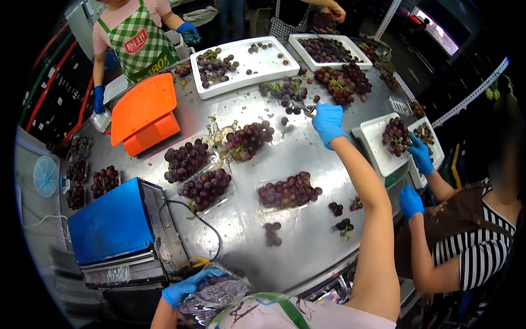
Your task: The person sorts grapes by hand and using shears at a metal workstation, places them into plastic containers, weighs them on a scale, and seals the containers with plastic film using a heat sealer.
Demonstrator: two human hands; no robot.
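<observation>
My right hand (328, 123), in a blue glove, reaches across the steel table with metal snips (309, 110) at its fingertips, beside a loose bunch of grapes (287, 89). My left hand (187, 288), also gloved, holds a film-wrapped pack of grapes (215, 292) against my body at the table's near edge. A clear tray of grapes (289, 191) lies at mid-table. Left of it are more packs of dark grapes (205, 187), and another bunch (248, 140) stands farther back. Small clusters (272, 233) lie on the metal nearer me.
An orange scale (144, 115) and a blue-topped wrapping machine (111, 226) stand at left. White trays (263, 78) line the far side. At right, a co-worker's gloved hand (421, 154) holds grapes over a white scale (382, 160). Another person (137, 41) stands at far left.
</observation>
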